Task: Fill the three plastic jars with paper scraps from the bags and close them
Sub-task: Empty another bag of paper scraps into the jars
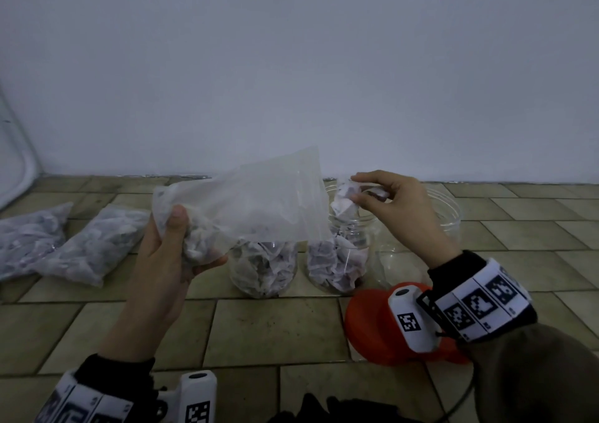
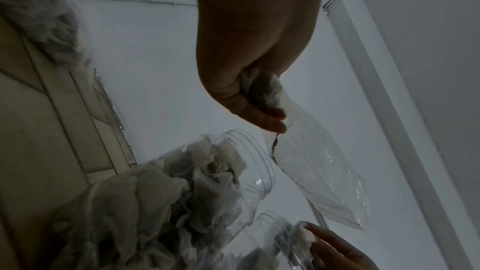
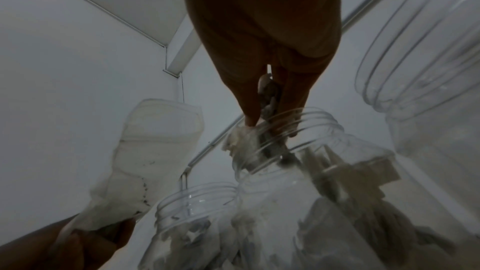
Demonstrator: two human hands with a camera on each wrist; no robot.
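My left hand (image 1: 168, 254) grips a nearly emptied clear bag (image 1: 246, 202) by its bunched lower end, held above the tiled floor (image 1: 275, 332). My right hand (image 1: 392, 208) pinches paper scraps (image 1: 345, 200) over the mouth of the middle jar (image 1: 337, 260). The left jar (image 1: 262, 267) stands just beside it, holding scraps; the third jar (image 1: 444, 218) stands behind my right hand. Two full bags (image 1: 90, 244) lie toward the floor's left edge, orange lids (image 1: 369, 322) near my right wrist.

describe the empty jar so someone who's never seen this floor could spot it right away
On the tiled floor by the white wall, three clear plastic jars stand in a row. The empty jar is the rightmost, behind the right hand; unlike its two neighbours it holds no paper scraps.
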